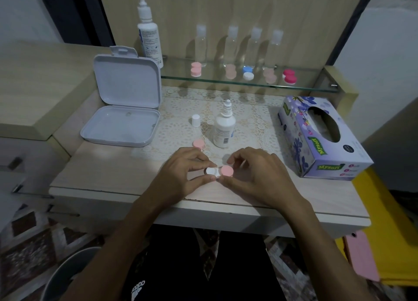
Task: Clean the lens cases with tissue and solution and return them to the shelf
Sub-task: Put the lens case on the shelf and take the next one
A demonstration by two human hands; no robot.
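One pale wood-look table (95,178) across the frame, lace mat (255,128) over its middle. Behind it a glass shelf (312,85) w/ four clear bottles (230,45) in a row along the back wall. Tall white solution bottle (149,36) at the shelf's left end. Purple tissue box (316,156) on the table's right side, opening up, tissue showing inside. White hinged box (123,110) at left, lid propped open, upright. Smaller white solution bottle (224,126) upright on the mat, uncapped; its white cap (195,120) just beside, to the left.

Left hand (181,176) and right hand (257,176) meeting at table's front edge, both on one lens case (219,171). Left thumb and fingers pinching the white end; right fingertips curled round the pink cap on the other end. Case held just above or on the tabletop, can't tell which.

Loose pink cap (199,144) on the mat, near left hand, just left of the small bottle.

Five more cases on the glass shelf, front of the clear bottles: pink case (195,69) at left, pale pink case (230,71), blue-and-white case (248,72), another pale pink case (270,75), magenta case (290,76) at right. All capped, apart from each other.
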